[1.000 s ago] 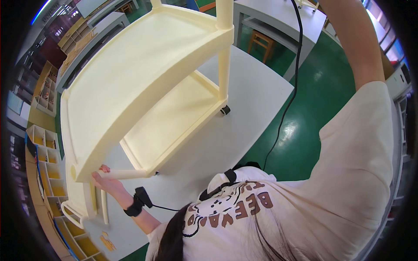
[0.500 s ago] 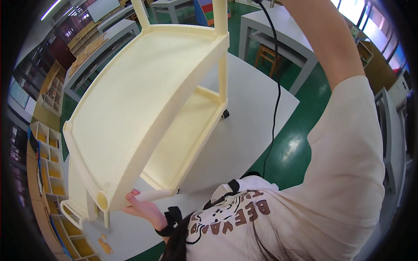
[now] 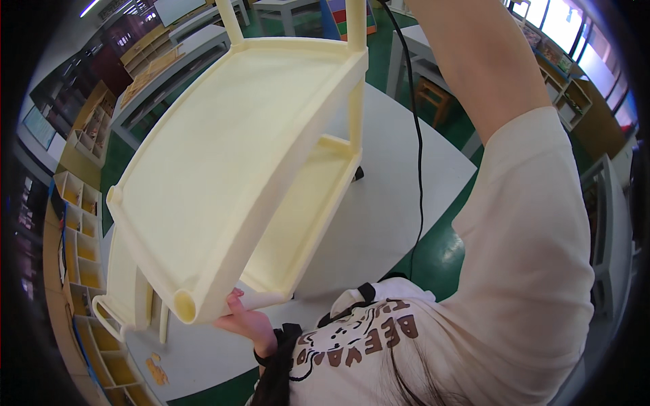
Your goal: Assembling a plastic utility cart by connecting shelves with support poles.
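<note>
A cream plastic cart stands on the white table, tilted in the picture. Its upper tray point(image 3: 223, 135) is large and lipped, above a lower tray point(image 3: 298, 210) with a black caster point(image 3: 358, 174) at its far corner. At the upper tray's near corner is an open round socket point(image 3: 185, 306). Beneath that corner, my left hand point(image 3: 247, 325) is closed around the post joining the trays; some fingers are hidden. Two cream posts point(image 3: 357, 27) rise from the far corners and run out of view. My right arm point(image 3: 484, 61) reaches up past the top edge, its hand out of sight.
Another cream tray part point(image 3: 125, 284) with a looped handle lies left on the white table point(image 3: 325, 260), near small orange-brown pieces point(image 3: 157, 371). A black cable point(image 3: 418, 149) hangs on the right. Cubby shelves point(image 3: 81, 223) line the left; a wooden stool point(image 3: 433, 98) stands beyond.
The whole scene has shifted slightly, the cart sitting a little farther right in view. My right arm has moved left. My left hand keeps its hold beneath the tray corner.
</note>
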The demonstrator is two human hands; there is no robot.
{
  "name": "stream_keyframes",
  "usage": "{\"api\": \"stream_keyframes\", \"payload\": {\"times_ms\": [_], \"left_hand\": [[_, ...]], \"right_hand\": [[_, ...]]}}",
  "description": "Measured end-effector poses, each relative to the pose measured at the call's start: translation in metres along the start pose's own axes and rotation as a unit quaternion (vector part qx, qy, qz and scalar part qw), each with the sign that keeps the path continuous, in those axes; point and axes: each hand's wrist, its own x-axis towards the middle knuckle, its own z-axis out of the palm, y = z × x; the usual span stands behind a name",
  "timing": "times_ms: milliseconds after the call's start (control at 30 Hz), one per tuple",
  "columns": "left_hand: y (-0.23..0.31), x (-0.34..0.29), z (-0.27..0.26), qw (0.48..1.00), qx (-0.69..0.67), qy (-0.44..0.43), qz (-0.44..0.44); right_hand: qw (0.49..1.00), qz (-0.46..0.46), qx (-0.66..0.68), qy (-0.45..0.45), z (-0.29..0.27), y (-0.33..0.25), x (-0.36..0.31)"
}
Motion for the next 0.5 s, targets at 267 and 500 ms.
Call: {"api": "stream_keyframes", "payload": {"times_ms": [267, 500], "left_hand": [[-0.007, -0.008, -0.005, 0.996, -0.075, -0.049, 0.015], [-0.007, -0.001, -0.012, 0.994, -0.064, -0.09, 0.025]], "right_hand": [[0.994, -0.032, -0.094, 0.041, 0.001, -0.006, 0.006], [0.998, -0.038, -0.037, 0.031, 0.007, 0.018, 0.001]]}}
